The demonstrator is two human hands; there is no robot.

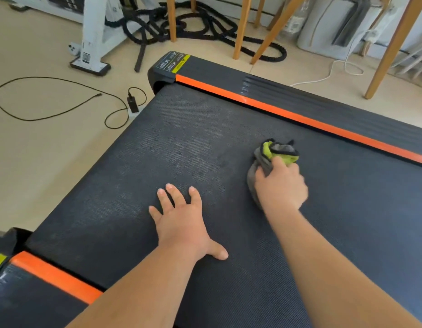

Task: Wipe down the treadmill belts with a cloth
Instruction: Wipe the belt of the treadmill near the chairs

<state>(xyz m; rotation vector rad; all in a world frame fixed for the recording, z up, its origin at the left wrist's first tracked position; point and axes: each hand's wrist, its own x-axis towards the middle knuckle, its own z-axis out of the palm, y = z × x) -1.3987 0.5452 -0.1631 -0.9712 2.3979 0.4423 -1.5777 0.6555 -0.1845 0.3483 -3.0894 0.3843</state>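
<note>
Bunched grey-green cloth (pixel 269 159) grasped by curled right hand (pixel 281 185) fingers, pressed on treadmill belt (pixel 181 143), left hand (pixel 181 221) laid flat beside, fingers spread, released

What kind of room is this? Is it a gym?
Probably a workout corner in someone's home, not a big gym. There's a treadmill belt being wiped with a cloth, a thick black exercise rope lying nearby, and wooden furniture legs beside it.
</note>
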